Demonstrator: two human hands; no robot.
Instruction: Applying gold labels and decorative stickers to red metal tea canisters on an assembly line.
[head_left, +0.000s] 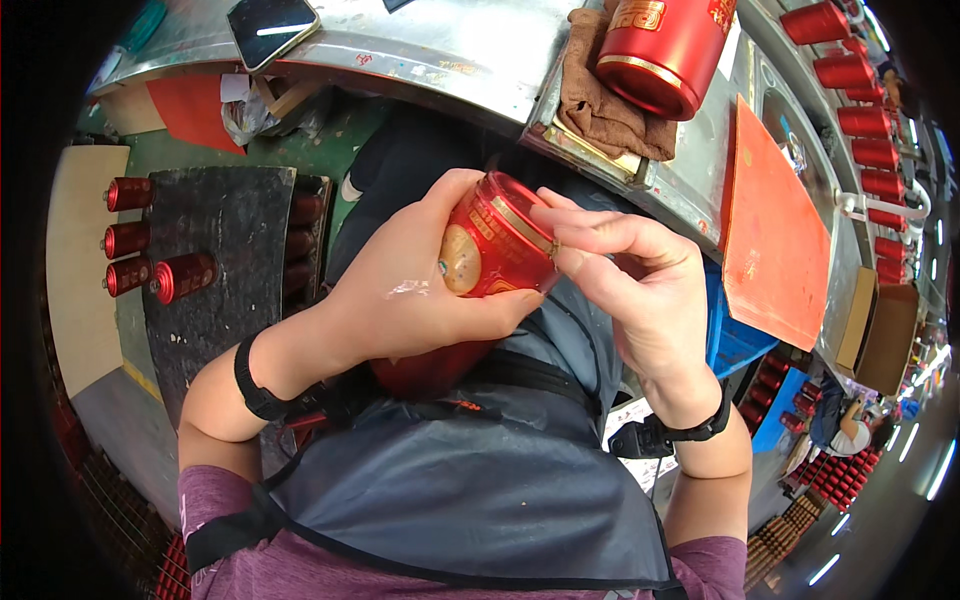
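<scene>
My left hand (400, 270) is wrapped round a shiny red container (505, 262) with gold print, a pale gold oval and a gold band near its end. It is held tilted in front of my lap. More red surface shows below my left hand; I cannot tell if it belongs to the same container. My right hand (640, 280) has its thumb and forefinger pinched together at the gold band, touching the container's edge. Whatever lies between those fingertips is too small to make out. Another red container (665, 55) lies on a folded brown cloth (600, 105) on the bench.
A phone (270, 30) rests on the metal bench (430, 65). An orange-red sheet (775, 235) lies at the right, above a blue crate (738, 345). Several red containers (185, 277) stand on and beside a black board (220, 230) at left. More red containers (865, 121) line a rack.
</scene>
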